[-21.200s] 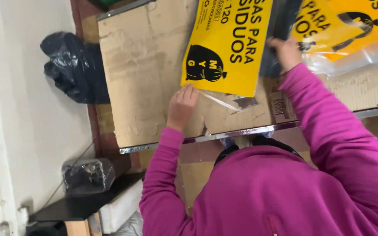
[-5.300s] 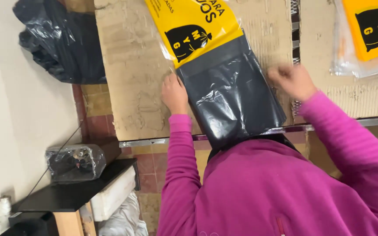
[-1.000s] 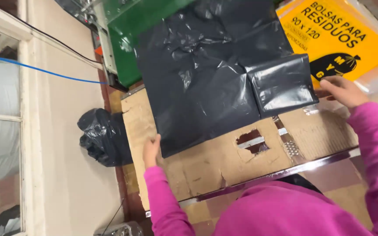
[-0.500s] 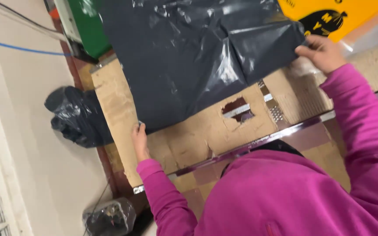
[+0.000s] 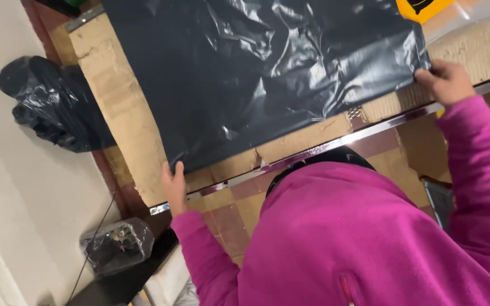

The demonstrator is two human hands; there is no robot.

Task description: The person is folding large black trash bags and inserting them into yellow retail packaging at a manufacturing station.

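A yellow package [image 5: 423, 7] with a black mark, inside a clear wrapper [image 5: 472, 14], lay at the frame's upper right edge.

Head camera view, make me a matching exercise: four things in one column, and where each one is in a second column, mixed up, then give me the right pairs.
Things:
1. black plastic sheet
2. left hand
3. right hand
4. stuffed black bag

Places:
A. on the floor, left of the table
B. at the sheet's near left corner
C. spread flat over the cardboard-covered table
D. at the sheet's near right corner

Pairs: 1-C, 2-B, 3-D, 4-A
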